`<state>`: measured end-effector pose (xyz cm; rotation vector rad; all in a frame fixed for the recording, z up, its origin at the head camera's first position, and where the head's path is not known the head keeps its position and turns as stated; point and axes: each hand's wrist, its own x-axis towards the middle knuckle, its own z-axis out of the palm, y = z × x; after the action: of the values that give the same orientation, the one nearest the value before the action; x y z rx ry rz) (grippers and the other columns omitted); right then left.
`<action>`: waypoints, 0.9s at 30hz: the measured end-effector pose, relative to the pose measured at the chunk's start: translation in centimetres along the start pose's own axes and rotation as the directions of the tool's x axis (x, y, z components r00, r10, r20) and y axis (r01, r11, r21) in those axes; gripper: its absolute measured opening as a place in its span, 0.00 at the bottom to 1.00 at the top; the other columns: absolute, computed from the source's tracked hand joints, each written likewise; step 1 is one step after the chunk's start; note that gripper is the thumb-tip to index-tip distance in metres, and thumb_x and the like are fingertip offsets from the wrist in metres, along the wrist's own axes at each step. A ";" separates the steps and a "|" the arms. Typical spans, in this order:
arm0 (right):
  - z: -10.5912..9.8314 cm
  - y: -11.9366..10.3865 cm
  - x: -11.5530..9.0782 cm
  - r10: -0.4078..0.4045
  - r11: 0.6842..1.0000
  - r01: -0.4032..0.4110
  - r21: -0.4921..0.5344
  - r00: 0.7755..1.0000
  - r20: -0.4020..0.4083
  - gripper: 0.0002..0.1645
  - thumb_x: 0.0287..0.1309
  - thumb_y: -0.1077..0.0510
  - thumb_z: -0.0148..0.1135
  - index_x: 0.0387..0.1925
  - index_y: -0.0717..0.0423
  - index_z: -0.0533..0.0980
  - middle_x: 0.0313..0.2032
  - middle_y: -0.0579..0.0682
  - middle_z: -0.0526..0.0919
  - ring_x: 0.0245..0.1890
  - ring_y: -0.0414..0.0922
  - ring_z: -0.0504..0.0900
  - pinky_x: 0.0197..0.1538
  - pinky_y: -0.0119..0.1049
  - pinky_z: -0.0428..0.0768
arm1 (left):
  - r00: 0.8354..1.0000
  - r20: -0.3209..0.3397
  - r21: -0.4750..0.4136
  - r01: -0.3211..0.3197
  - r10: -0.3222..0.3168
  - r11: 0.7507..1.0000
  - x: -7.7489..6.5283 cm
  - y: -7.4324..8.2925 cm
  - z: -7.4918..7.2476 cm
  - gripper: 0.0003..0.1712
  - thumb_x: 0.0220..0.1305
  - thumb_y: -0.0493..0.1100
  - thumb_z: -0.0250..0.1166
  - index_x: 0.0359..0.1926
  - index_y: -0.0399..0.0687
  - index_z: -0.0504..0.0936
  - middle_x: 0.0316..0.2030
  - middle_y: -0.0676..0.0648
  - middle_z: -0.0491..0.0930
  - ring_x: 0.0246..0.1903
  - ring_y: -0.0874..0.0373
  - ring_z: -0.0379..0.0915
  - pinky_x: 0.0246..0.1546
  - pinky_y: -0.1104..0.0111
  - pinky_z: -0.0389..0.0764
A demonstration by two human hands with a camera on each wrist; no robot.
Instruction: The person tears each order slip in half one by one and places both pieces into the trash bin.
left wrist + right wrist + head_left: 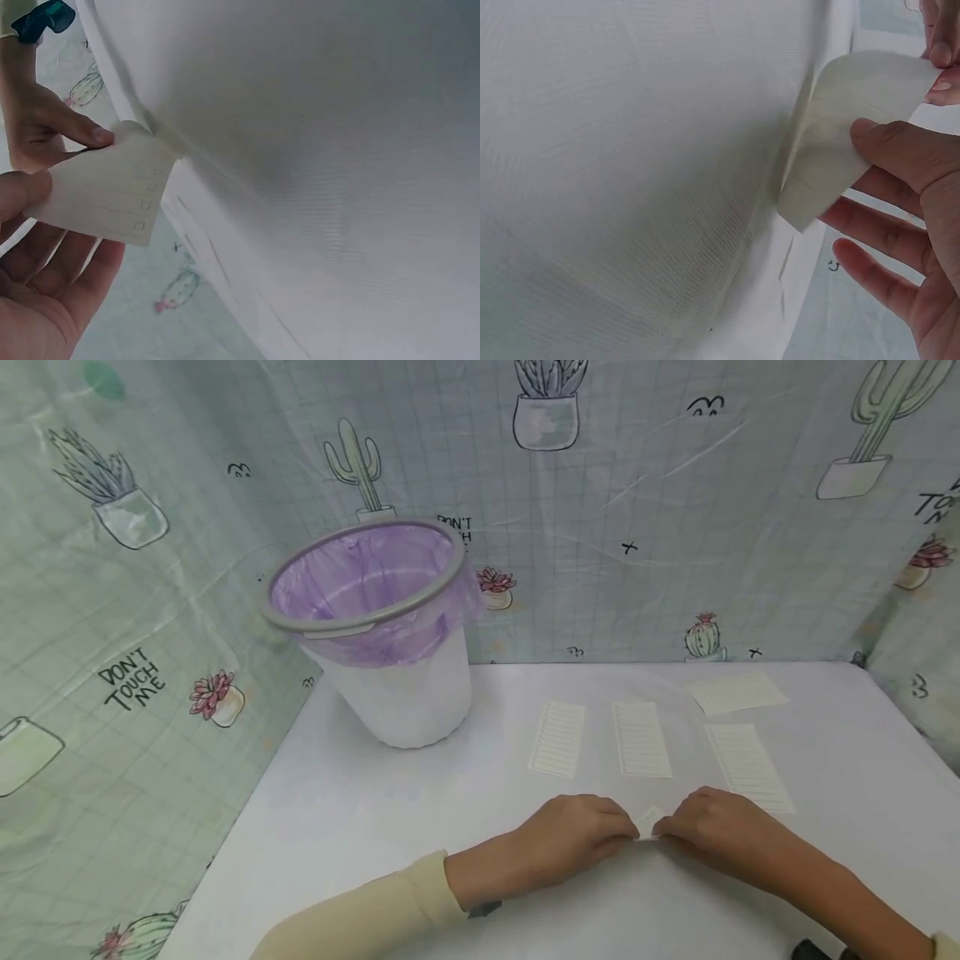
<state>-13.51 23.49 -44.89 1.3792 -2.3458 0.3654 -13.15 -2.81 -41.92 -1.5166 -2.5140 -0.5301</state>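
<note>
Both hands hold one small paper sheet [648,818] with printed lines and little checkboxes, just above the white table. My left hand [573,835] pinches its left side; in the left wrist view the thumb lies on top of the sheet [105,191] and the other fingers are beneath it. From the right, my right hand [723,833] pinches the opposite side, its thumb on the sheet [832,127] in the right wrist view. The sheet bows between the hands. In the head view the fingers hide most of it.
Several similar lined sheets lie beyond the hands, among them a left one [558,740], a middle one [642,740] and a right one [750,767]. A white bin [405,702] with a purple liner stands at the back left. Cactus-print cloth [600,585] hangs behind the table [337,827].
</note>
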 end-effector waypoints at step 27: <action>-2.1 -1.6 2.9 0.303 0.944 -0.281 0.173 0.945 -0.120 0.18 0.44 0.67 0.79 0.39 0.49 0.88 0.37 0.37 0.90 0.37 0.37 0.89 0.40 0.19 0.80 | 0.971 -0.121 -0.343 0.156 -0.208 0.926 -1.1 -2.5 -2.1 0.05 0.71 0.37 0.65 0.45 0.42 0.84 0.40 0.49 0.88 0.41 0.65 0.84 0.45 0.79 0.80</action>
<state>-12.94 21.35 -41.63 1.0233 -2.4427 0.7217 -14.92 -5.59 -40.89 -1.2777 -2.5506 -1.1060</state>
